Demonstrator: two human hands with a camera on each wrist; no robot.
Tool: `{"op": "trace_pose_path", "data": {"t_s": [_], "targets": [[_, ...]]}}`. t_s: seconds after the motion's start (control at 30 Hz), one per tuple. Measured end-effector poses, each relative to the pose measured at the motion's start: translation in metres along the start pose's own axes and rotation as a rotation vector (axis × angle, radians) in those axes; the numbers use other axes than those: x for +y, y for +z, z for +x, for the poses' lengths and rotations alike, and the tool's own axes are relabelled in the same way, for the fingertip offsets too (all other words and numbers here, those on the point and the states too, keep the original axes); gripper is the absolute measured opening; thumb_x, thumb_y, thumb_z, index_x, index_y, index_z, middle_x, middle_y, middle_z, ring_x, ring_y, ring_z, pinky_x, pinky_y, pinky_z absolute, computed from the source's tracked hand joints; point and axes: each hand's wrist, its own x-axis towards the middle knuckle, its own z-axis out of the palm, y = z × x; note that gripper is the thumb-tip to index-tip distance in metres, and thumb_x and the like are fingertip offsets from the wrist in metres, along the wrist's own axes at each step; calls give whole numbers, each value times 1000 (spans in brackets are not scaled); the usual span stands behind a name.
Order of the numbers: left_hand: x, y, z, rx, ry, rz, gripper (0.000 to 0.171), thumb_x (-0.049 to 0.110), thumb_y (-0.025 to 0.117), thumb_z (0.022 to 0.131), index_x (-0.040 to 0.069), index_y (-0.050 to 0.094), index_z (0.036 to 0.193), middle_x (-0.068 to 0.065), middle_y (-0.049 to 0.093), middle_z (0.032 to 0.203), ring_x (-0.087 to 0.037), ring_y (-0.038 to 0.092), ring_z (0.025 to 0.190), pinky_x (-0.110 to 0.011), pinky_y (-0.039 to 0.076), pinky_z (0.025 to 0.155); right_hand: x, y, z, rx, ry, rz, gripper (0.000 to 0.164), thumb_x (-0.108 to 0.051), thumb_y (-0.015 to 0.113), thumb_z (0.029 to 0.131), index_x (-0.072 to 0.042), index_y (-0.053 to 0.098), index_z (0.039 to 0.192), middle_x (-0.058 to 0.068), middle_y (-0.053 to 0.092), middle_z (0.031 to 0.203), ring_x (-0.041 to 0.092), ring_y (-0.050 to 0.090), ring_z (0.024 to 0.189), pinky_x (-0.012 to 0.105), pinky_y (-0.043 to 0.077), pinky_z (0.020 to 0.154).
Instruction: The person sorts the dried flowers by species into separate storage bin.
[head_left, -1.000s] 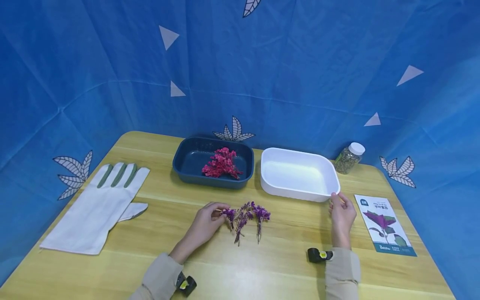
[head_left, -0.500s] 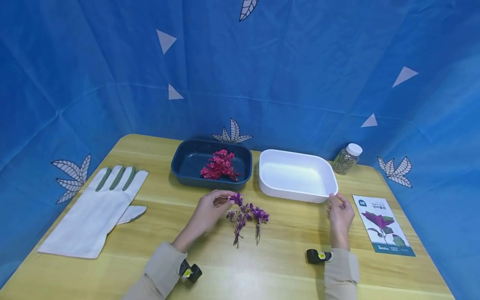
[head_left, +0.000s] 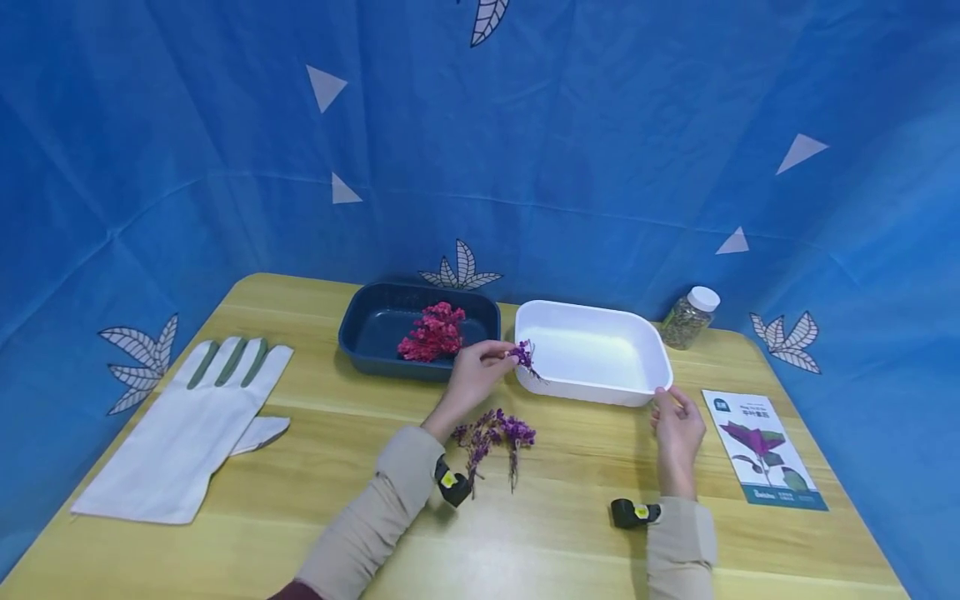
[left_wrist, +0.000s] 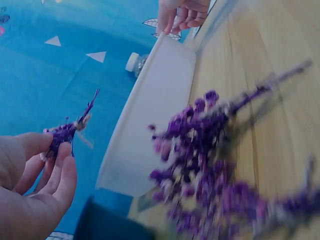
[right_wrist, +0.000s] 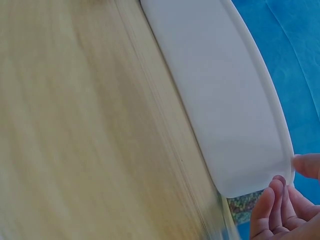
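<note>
Between thumb and fingers, my left hand [head_left: 477, 377] pinches a small bunch of purple dried flowers [head_left: 522, 355] at the left rim of the white tray [head_left: 592, 392]. In the left wrist view the held bunch [left_wrist: 65, 135] has its stem pointing up and away from the hand. Two more purple bunches [head_left: 517, 430] lie on the table below, and they look large in the left wrist view. At the tray's front right corner, my right hand [head_left: 678, 429] grips the rim, its thumb [right_wrist: 306, 165] over the edge and fingers outside.
A dark blue tray [head_left: 367, 362] holding pink dried flowers [head_left: 432, 332] stands left of the white one. White-green gloves [head_left: 180, 442] lie at the left. A white-capped jar [head_left: 688, 320] and a seed packet [head_left: 765, 450] are at the right. A blue curtain [head_left: 525, 125] hangs behind.
My left hand has lifted one purple bunch off the table and carried it right and away from me to the white tray. My right hand has stayed on the tray's corner.
</note>
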Motion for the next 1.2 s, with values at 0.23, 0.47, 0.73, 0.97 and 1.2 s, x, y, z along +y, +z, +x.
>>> {"op": "trace_pose_path", "data": {"t_s": [0.23,0.47,0.73,0.97,1.2], "targets": [[-6,24,18,107,-90,-49,25,15,67,88,4,69,110,-10,66,104,-21,62,97,-29,52,80,0,1,-1,8,2,5,53,-33,56,95,-6,45,139,-3,55,93,3,54,72,12,46,62],[-7,27,17,81,-88,-8,26,15,67,88,5,68,112,-9,67,105,-21,64,97,-30,52,82,1,3,0,8,-9,12,51,-32,55,95,-5,45,138,0,54,96,5,54,77,11,46,64],[-5,22,13,30,-67,-16,27,14,66,89,2,67,114,-11,67,105,-22,63,99,-29,52,84,-1,2,1,21,15,13,51,-31,56,95,-6,46,138,-4,55,89,2,54,70,11,47,62],[-6,14,3,8,-65,-52,28,12,64,90,1,66,115,-12,67,107,-23,62,101,-29,52,86,-1,3,1,19,23,-4,52,-33,55,95,-7,46,138,-2,55,93,3,54,72,11,47,63],[-8,1,-17,-14,-52,-52,28,15,65,90,4,66,115,-10,66,104,-21,63,95,-29,53,81,0,1,0,18,3,18,52,-32,56,94,-4,46,137,-9,55,82,0,54,67,10,47,61]]}}
